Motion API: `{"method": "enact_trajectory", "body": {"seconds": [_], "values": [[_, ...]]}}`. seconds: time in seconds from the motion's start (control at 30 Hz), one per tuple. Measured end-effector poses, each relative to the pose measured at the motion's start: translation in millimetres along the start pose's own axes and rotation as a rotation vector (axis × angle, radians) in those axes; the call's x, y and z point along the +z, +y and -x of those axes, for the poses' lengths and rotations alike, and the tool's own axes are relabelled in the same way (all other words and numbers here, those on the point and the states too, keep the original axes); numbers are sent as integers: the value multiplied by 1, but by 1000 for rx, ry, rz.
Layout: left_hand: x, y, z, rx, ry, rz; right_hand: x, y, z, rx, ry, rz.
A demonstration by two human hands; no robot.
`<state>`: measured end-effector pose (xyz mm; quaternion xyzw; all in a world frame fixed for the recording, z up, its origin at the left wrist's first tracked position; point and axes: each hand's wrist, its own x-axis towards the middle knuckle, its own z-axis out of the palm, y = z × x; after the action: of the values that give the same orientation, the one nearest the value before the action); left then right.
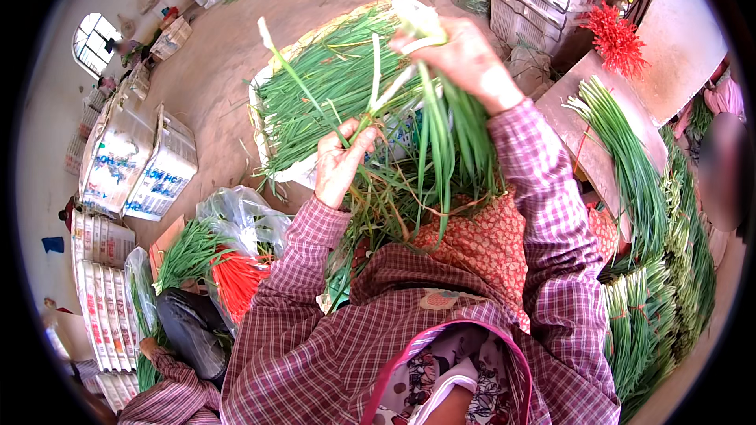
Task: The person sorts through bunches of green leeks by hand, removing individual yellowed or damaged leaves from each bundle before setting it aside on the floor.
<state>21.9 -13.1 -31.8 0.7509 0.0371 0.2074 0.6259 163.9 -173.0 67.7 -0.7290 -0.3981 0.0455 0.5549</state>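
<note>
Raised at chest height, my right hand is closed round a bunch of garlic chives, white ends up and green leaves hanging down. Lower and to the left, my left hand pinches a few loose chive stalks between thumb and fingers; their pale ends point upward. Loose and dry leaves tangle below both hands, over the orange flowered apron on my lap. Just beyond stands a wide, shallow white basket filled with long green chives. My right fingers blur slightly.
At right, a tied chive bundle lies on a board beside red ties. More bundles are stacked below. Crates stand at the back right, white crates at left. A co-worker's sleeve shows lower left, near red strands.
</note>
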Motion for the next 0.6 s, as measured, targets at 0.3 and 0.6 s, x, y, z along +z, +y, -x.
{"method": "enact_trajectory", "body": {"seconds": [0.3,0.6], "values": [[-23,-13,18,43,-59,-423,-5,13,1,-184,259,-20],[-144,-163,102,-500,-650,-1315,-84,-43,21,-128,538,-296]]}}
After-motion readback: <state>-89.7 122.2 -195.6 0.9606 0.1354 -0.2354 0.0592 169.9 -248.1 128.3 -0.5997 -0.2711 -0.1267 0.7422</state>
